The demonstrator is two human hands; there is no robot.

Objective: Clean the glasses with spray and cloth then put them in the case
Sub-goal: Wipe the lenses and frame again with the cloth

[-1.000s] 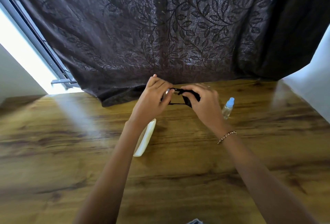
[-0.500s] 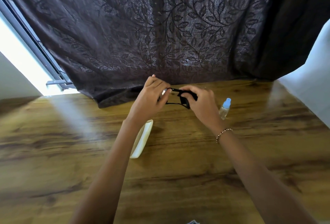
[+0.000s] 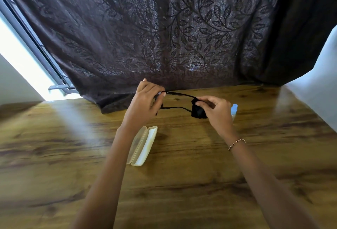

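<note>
Glasses (image 3: pixel 177 101) are held above the counter (image 3: pixel 200 183), the left hand (image 3: pixel 145 103) pinched on the frame front. The right hand (image 3: pixel 216 109) is clamped on a black cloth (image 3: pixel 197 111) wrapped around the temple ends. An open case (image 3: pixel 143 145) is seen below.

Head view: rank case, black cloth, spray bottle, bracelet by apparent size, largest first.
1. case, open on the table
2. black cloth, bunched in the right hand
3-4. spray bottle and bracelet: unsure. The bottle is mostly hidden behind the right hand, and its visible part looks about the bracelet's size.

Daylight enters overexposed from the window (image 3: pixel 21 53) at upper left; a pale glare streak crosses the tabletop (image 3: pixel 76 128); the curtain (image 3: pixel 164 33) stays dim; wide-angle bending at edges; slight blur.
</note>
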